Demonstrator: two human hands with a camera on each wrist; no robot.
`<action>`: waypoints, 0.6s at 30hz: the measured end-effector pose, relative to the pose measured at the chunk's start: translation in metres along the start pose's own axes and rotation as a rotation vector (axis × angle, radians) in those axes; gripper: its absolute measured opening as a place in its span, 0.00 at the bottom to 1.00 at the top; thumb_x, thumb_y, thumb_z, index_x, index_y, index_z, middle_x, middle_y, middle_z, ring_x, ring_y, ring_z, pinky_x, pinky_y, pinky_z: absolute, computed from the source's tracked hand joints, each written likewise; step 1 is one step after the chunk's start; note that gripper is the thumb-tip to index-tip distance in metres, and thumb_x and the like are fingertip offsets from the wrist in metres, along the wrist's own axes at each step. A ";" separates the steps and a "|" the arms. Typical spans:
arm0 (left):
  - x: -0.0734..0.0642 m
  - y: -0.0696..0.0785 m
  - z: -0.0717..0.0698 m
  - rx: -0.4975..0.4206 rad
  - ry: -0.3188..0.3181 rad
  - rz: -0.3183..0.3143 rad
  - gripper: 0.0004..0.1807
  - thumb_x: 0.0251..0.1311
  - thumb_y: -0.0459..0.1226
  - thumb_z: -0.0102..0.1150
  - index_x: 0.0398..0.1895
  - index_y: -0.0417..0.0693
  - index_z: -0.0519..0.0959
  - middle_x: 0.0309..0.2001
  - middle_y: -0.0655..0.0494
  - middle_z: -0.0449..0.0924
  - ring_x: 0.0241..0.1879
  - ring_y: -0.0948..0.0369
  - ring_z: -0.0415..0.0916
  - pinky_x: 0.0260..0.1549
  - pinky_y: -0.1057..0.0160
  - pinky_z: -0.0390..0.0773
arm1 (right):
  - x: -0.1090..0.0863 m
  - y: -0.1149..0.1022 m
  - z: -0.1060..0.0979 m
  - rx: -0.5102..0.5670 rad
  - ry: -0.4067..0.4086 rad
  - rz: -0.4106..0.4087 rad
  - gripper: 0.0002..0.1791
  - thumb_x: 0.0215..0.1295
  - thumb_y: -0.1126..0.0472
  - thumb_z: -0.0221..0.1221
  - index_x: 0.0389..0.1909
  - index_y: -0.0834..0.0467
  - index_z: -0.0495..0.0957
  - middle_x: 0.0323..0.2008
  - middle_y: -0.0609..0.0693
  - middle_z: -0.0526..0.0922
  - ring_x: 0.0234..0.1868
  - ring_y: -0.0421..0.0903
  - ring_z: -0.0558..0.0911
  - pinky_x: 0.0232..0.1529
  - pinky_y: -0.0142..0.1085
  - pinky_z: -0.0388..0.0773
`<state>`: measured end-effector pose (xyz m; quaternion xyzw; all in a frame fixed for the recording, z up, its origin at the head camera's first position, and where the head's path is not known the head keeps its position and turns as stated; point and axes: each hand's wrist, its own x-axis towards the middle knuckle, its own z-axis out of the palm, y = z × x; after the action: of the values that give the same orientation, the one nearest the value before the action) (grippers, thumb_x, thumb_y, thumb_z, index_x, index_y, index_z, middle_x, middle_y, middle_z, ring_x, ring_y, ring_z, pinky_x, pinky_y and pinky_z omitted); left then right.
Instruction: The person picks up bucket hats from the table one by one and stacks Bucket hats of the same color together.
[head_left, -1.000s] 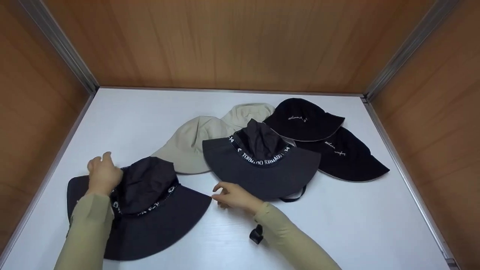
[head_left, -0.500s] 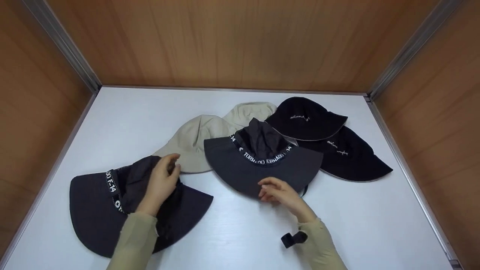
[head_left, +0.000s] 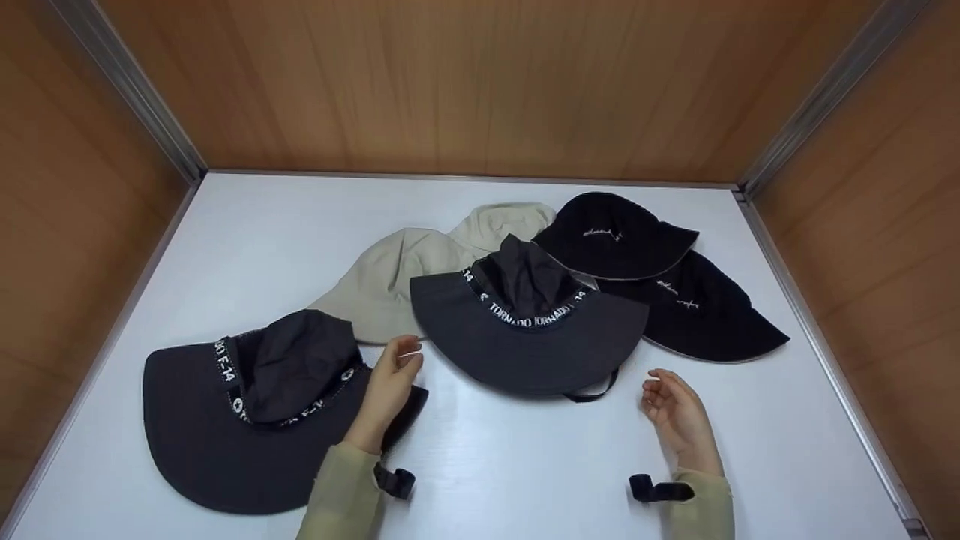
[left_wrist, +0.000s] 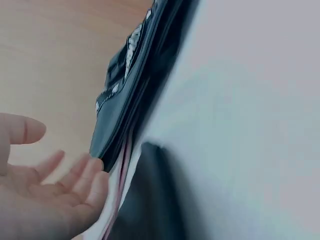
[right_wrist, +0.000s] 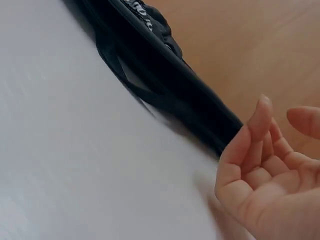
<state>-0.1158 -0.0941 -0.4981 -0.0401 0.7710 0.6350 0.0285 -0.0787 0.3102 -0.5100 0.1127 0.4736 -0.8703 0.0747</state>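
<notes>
The dark grey TORNADO bucket hat (head_left: 525, 356), which lay on the white surface (head_left: 510, 465) with its brim spread toward the person, looked light and soft, with a thin crown that had slumped into folds; its brim seemed firmer, so its outer edge was probably the best place to pinch, clear of the loose black strap (head_left: 596, 396) below. The cloth appeared unlikely to break or slip much, though the crown would likely crumple. Neither grip had hold of anything: the left hand (head_left: 390, 382), fingers gently bent and thumb apart, hung just left of that hat, while the right hand (head_left: 682, 416), fingers loosely curled, hung to its near right. Six hats were counted, in three pairs. Of two dark grey ones, the other, the F-14 bucket hat (head_left: 217, 450), lay to the TORNADO hat's near left. Of two beige ones, the larger-looking beige hat (head_left: 397, 270) lay to its left and the farther beige hat (head_left: 504, 223) behind it. Of two black ones, the upper black bucket hat (head_left: 622, 244) lay behind its right side, overlapping the lower black bucket hat (head_left: 705, 319) to its right.
</notes>
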 end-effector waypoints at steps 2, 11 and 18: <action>0.002 0.001 0.007 -0.041 -0.025 -0.058 0.22 0.67 0.31 0.46 0.62 0.30 0.61 0.58 0.31 0.67 0.57 0.42 0.68 0.51 0.52 0.72 | -0.002 0.003 -0.007 0.075 0.034 0.006 0.19 0.75 0.63 0.40 0.32 0.56 0.80 0.27 0.47 0.80 0.31 0.39 0.77 0.35 0.27 0.76; 0.017 0.005 0.034 -0.256 -0.094 -0.272 0.40 0.67 0.37 0.44 0.72 0.36 0.34 0.68 0.26 0.49 0.68 0.40 0.53 0.67 0.46 0.57 | 0.001 0.008 -0.018 0.214 0.097 0.017 0.17 0.74 0.63 0.43 0.32 0.60 0.79 0.28 0.50 0.79 0.31 0.41 0.78 0.35 0.28 0.78; 0.016 -0.001 0.055 -0.501 -0.006 -0.327 0.39 0.67 0.32 0.45 0.73 0.41 0.35 0.63 0.33 0.58 0.49 0.52 0.71 0.45 0.61 0.78 | -0.002 0.012 -0.018 0.232 0.099 -0.003 0.16 0.74 0.63 0.43 0.33 0.61 0.79 0.29 0.51 0.79 0.31 0.41 0.79 0.35 0.29 0.78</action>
<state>-0.1320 -0.0409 -0.5109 -0.1677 0.5733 0.7926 0.1221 -0.0714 0.3184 -0.5285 0.1629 0.3730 -0.9127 0.0363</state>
